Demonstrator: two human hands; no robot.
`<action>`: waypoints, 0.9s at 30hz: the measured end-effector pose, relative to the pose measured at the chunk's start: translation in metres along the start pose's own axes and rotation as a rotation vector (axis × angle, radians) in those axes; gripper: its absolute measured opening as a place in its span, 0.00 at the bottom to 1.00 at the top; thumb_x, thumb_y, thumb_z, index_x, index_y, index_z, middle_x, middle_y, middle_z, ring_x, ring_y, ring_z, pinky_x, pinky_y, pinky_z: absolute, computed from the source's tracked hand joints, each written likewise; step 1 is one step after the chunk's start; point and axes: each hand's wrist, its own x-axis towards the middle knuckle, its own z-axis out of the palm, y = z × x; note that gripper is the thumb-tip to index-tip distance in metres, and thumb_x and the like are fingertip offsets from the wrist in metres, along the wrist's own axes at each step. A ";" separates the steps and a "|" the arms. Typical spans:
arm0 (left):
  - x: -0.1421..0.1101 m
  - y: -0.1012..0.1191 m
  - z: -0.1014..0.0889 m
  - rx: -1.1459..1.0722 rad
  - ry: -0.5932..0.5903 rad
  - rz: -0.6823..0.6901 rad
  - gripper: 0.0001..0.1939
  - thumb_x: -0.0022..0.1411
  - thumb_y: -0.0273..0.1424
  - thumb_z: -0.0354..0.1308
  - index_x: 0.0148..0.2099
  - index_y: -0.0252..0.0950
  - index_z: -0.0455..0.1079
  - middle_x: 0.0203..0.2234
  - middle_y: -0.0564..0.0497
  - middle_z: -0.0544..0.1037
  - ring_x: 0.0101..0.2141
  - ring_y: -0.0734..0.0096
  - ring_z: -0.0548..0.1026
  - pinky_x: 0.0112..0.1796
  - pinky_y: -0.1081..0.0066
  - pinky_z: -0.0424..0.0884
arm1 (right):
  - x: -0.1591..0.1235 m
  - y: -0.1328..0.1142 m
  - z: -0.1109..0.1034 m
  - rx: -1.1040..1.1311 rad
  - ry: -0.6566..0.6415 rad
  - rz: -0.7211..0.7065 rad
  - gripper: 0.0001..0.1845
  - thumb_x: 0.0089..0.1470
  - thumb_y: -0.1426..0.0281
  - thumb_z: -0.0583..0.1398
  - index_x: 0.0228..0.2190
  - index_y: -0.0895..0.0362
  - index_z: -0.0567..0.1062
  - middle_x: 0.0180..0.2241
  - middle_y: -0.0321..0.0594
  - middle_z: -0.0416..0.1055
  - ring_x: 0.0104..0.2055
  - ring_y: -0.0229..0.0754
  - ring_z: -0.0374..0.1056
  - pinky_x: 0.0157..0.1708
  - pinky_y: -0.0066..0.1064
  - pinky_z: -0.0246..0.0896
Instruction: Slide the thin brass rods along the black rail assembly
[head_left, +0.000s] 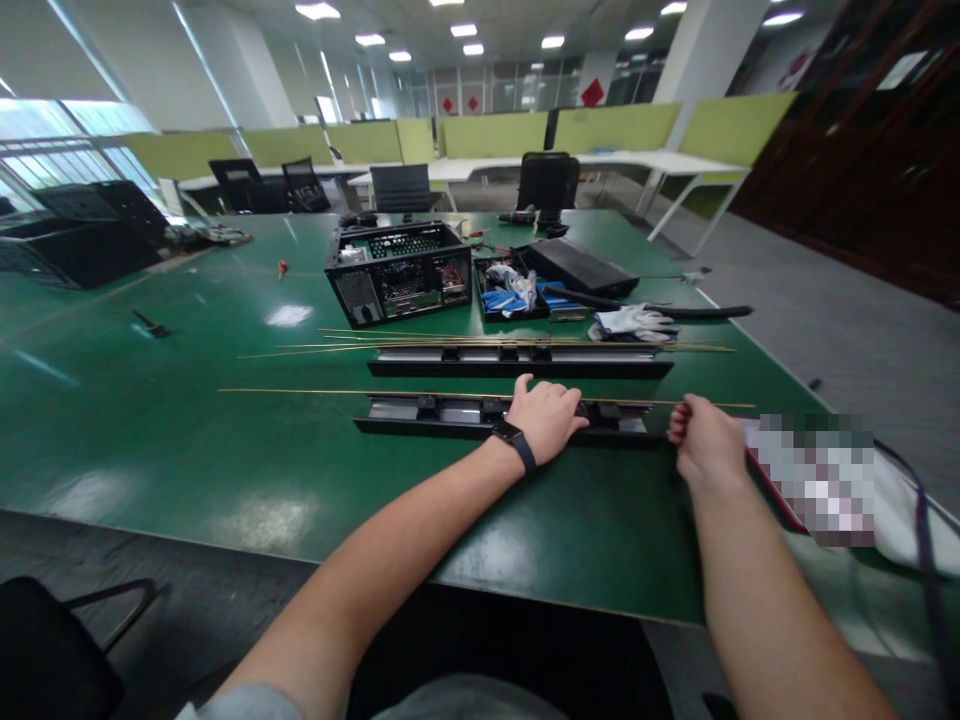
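My left hand [546,415] lies over the nearer long black rail [465,428], its fingers curled over the far edge and its thumb on the right. A dark watch is on that wrist. Along this rail's far side runs a thin brass-coloured rod [300,391], sticking out well past both ends. My right hand [709,435] is closed in a pinch on the rod near its right end. Behind lies a second black rail [525,369] with a pale inner strip and black blocks. Several more thin rods [330,347] rest along its far side.
Beyond the rails stand an opened black computer case [397,275], a tray [514,312] of gloves and a flat black box [577,265]. White gloves [634,322] and a black tube [705,312] lie right of them. A blurred-out item [817,480] sits near the table's right edge.
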 end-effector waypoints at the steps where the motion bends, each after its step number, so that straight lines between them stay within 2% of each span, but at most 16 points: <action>1: -0.002 -0.003 0.000 0.007 0.007 -0.005 0.15 0.82 0.42 0.60 0.59 0.39 0.78 0.56 0.45 0.87 0.58 0.55 0.81 0.72 0.42 0.59 | 0.000 -0.001 0.000 0.004 0.005 0.003 0.14 0.62 0.74 0.65 0.25 0.54 0.70 0.21 0.31 0.66 0.18 0.30 0.58 0.14 0.19 0.50; 9: -0.024 -0.016 0.006 0.043 0.103 -0.040 0.13 0.81 0.39 0.61 0.61 0.41 0.76 0.56 0.44 0.86 0.58 0.57 0.81 0.69 0.49 0.63 | -0.001 -0.007 -0.002 0.040 0.060 0.030 0.15 0.63 0.74 0.64 0.24 0.55 0.69 0.23 0.31 0.66 0.18 0.29 0.58 0.13 0.20 0.48; 12: -0.028 -0.016 0.012 0.041 0.153 -0.032 0.15 0.81 0.38 0.61 0.64 0.41 0.75 0.57 0.44 0.86 0.58 0.57 0.81 0.68 0.51 0.65 | 0.000 -0.009 -0.003 0.042 0.092 0.031 0.15 0.62 0.75 0.63 0.24 0.54 0.69 0.22 0.30 0.65 0.18 0.29 0.57 0.13 0.20 0.47; 14: -0.030 -0.015 0.016 0.039 0.186 -0.029 0.18 0.81 0.37 0.62 0.68 0.41 0.73 0.60 0.42 0.84 0.61 0.56 0.80 0.69 0.51 0.65 | 0.000 -0.009 -0.003 0.045 0.103 0.031 0.14 0.62 0.75 0.62 0.24 0.54 0.68 0.22 0.30 0.65 0.18 0.29 0.57 0.13 0.20 0.46; 17: -0.039 -0.013 0.023 0.036 0.311 -0.021 0.23 0.79 0.37 0.62 0.72 0.40 0.72 0.67 0.39 0.79 0.69 0.52 0.72 0.70 0.50 0.64 | -0.001 -0.011 -0.002 0.040 0.114 0.030 0.14 0.62 0.74 0.63 0.25 0.54 0.67 0.23 0.30 0.65 0.19 0.29 0.57 0.14 0.20 0.47; 19: -0.047 -0.009 0.027 0.025 0.411 0.009 0.19 0.79 0.37 0.63 0.68 0.42 0.76 0.63 0.40 0.80 0.66 0.51 0.74 0.67 0.50 0.67 | -0.003 -0.012 -0.001 0.036 0.122 0.027 0.14 0.61 0.75 0.62 0.25 0.54 0.67 0.23 0.31 0.64 0.19 0.30 0.57 0.14 0.20 0.46; 20: -0.051 -0.007 0.029 0.018 0.423 0.023 0.18 0.79 0.37 0.63 0.66 0.44 0.77 0.61 0.42 0.80 0.64 0.51 0.75 0.64 0.50 0.70 | -0.004 -0.013 -0.001 0.036 0.124 0.026 0.14 0.61 0.76 0.62 0.25 0.54 0.67 0.23 0.31 0.64 0.20 0.30 0.57 0.14 0.21 0.46; 23: -0.060 0.003 0.032 0.022 0.362 -0.038 0.16 0.78 0.38 0.63 0.64 0.47 0.79 0.57 0.42 0.80 0.58 0.52 0.77 0.57 0.52 0.74 | -0.009 -0.016 0.001 0.034 0.127 0.025 0.14 0.62 0.77 0.61 0.25 0.55 0.68 0.23 0.32 0.64 0.20 0.31 0.58 0.14 0.22 0.46; 27: -0.064 0.011 0.034 0.045 0.231 -0.121 0.30 0.75 0.42 0.67 0.76 0.48 0.71 0.62 0.37 0.77 0.60 0.47 0.76 0.59 0.50 0.74 | -0.011 -0.017 0.001 0.030 0.117 0.032 0.15 0.62 0.78 0.61 0.25 0.55 0.67 0.23 0.33 0.64 0.21 0.32 0.57 0.14 0.22 0.46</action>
